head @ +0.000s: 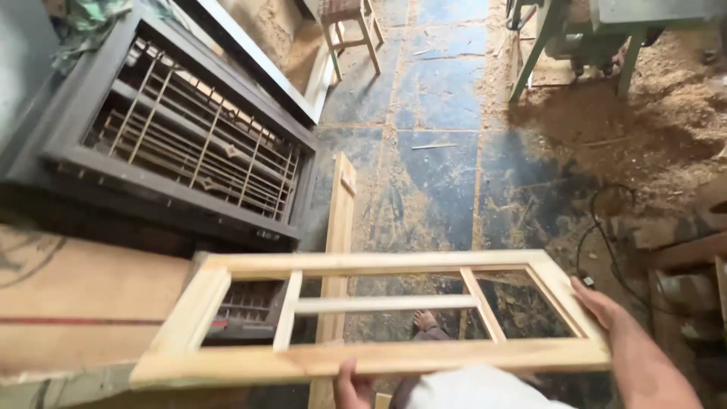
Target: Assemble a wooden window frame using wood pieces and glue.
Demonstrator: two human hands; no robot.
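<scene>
I hold a pale wooden window frame flat in front of me, with open panes between its bars. My left hand grips the near rail from below, thumb on top. My right hand grips the frame's right end. Through the panes I see my foot on the dark tiled floor.
A dark window frame with metal grille leans at the left. A wooden plank lies on the floor under the held frame. A brown board is at lower left. Sawdust piles, a green machine stand, a stool and a black cable lie beyond.
</scene>
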